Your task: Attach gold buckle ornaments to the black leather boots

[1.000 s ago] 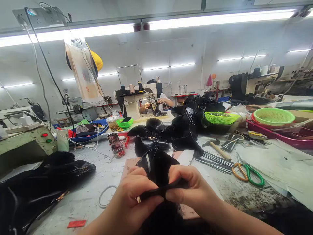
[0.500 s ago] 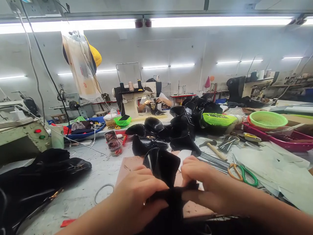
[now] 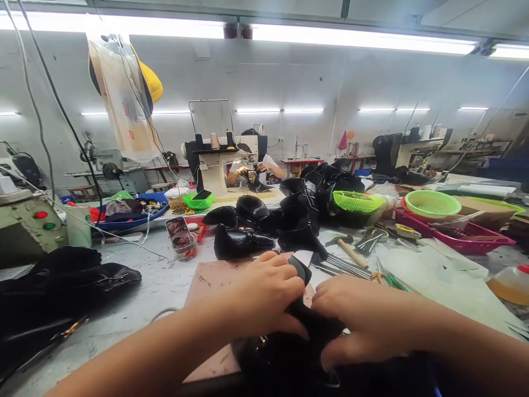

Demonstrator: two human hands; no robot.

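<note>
Both my hands are closed on a black boot upper [image 3: 285,347] at the front of the bench, just above a pinkish board [image 3: 210,281]. My left hand [image 3: 268,292] wraps over its far end, thumb pointing right along the dark material. Close beside it, my right hand [image 3: 351,309] grips the other side, thumb underneath. A small gold-coloured fitting shows on the piece below my left wrist. Its lower part fades into dark shadow. Straight ahead lie several more black uppers [image 3: 243,241], some with buckled straps.
Left stands another black pile [image 3: 70,298]; a phone [image 3: 179,234] leans on a small jar. To the right are a hammer [image 3: 351,252], partly hidden scissors [image 3: 392,280], pale sheets [image 3: 438,270] and a magenta basket [image 3: 467,242]. Across the bench, a person works at a sewing machine [image 3: 219,165].
My left hand has moved forward and right over the piece, covering the upper part that stood up. The right hand has turned over, palm down. The view has shifted slightly right.
</note>
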